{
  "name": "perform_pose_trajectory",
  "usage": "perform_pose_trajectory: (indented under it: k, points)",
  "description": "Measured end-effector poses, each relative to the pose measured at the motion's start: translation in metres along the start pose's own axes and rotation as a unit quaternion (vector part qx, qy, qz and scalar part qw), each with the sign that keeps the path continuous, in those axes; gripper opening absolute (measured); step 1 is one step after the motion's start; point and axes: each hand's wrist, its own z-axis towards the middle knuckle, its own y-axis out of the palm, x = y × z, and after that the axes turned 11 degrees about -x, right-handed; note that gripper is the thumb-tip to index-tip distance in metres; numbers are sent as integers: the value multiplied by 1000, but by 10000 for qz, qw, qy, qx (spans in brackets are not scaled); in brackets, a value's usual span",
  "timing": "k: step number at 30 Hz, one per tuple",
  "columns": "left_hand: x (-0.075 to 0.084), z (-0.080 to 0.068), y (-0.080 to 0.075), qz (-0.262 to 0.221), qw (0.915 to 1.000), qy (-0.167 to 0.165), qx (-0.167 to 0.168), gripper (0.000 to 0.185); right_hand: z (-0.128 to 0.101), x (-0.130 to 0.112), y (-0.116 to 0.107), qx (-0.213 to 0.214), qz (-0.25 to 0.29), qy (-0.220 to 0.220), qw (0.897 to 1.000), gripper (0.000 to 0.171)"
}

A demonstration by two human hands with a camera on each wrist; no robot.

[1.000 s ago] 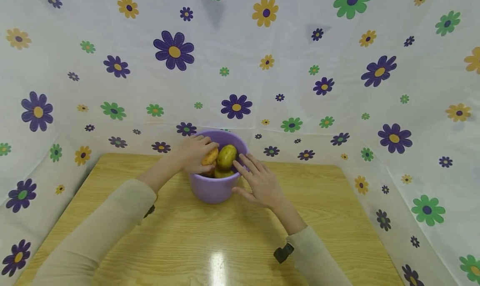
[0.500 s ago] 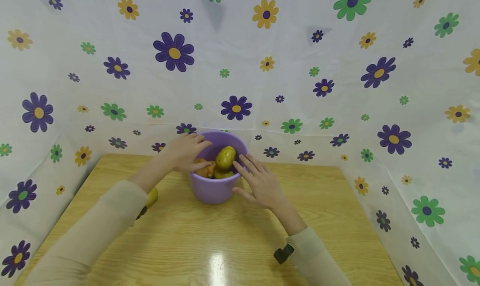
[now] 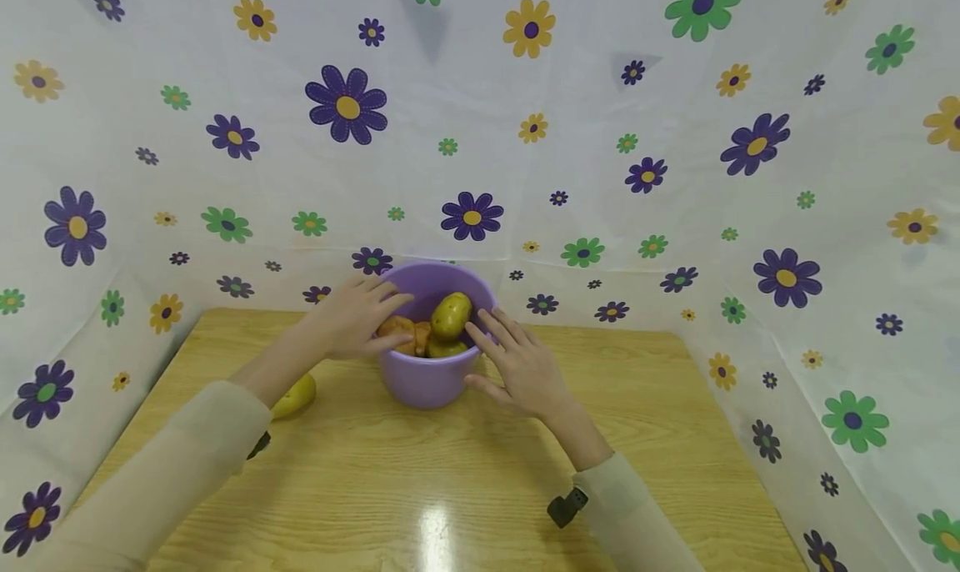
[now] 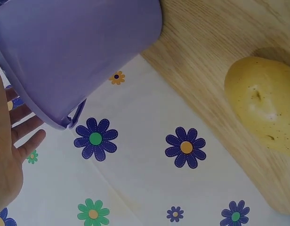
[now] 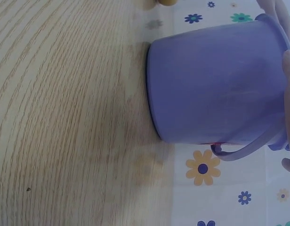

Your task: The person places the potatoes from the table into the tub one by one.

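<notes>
Potatoes (image 3: pixel 450 315) half hidden inside purple bucket (image 3: pixel 427 384); relaxed left hand (image 3: pixel 351 318) and flat right hand (image 3: pixel 517 368) touch it

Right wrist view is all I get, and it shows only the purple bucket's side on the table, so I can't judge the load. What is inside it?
Observer: The head view shows potatoes piled in the purple bucket; a yellow-green potato sits on top, orange-brown ones beside it.
Operator: Where is the left hand?
Observer: The left hand lies at the bucket's left rim, fingers straight and holding nothing.
Operator: Anything left outside the bucket?
Observer: Yes, a loose potato lies on the wooden table, to the left of the bucket and apart from it.
</notes>
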Motion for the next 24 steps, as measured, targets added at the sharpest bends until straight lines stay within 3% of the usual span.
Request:
perform_pose_trajectory:
  k: [16,24]
  points:
    - [-2,-34,7,-118,9997,-126,167,83,-1,-1,1,69,-82,-8,9999,87]
    - [-14,-57,16,-92,9984,-326,445,90,-1,-2,2,134,-82,-6,9999,86]
